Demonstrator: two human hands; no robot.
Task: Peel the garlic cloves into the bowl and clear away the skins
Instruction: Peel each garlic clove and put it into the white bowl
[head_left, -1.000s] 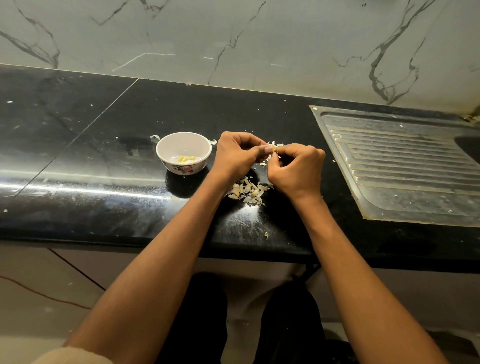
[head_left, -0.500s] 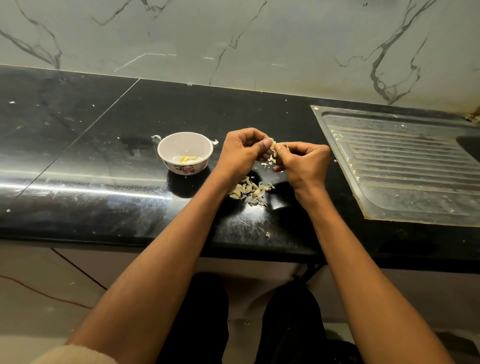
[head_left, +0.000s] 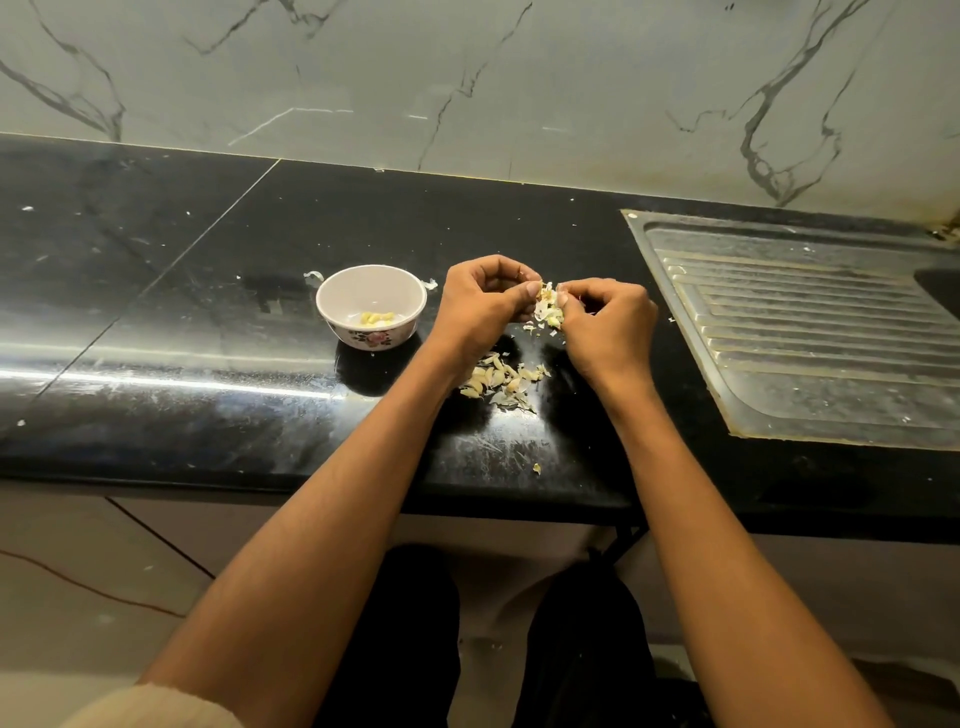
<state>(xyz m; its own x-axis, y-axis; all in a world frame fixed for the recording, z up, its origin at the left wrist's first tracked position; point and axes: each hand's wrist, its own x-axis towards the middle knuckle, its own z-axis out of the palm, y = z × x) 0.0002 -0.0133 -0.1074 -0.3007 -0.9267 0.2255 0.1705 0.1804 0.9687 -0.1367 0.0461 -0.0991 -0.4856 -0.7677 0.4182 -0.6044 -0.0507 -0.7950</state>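
Note:
My left hand (head_left: 485, 301) and my right hand (head_left: 610, 322) meet above the black counter, both pinching a garlic clove (head_left: 549, 306) with loose papery skin hanging from it. A small white bowl (head_left: 371, 291) with a flower print stands just left of my left hand and holds a few peeled yellow cloves (head_left: 377, 317). A pile of garlic skins and cloves (head_left: 501, 382) lies on the counter under my wrists.
A steel sink drainboard (head_left: 810, 332) is set into the counter at the right. The black counter (head_left: 182, 291) stretches left, dusted with white specks. A marble wall rises behind. One stray skin piece (head_left: 536, 468) lies near the counter's front edge.
Both hands have shifted slightly right and up with the clove. More skin has come loose between the fingertips.

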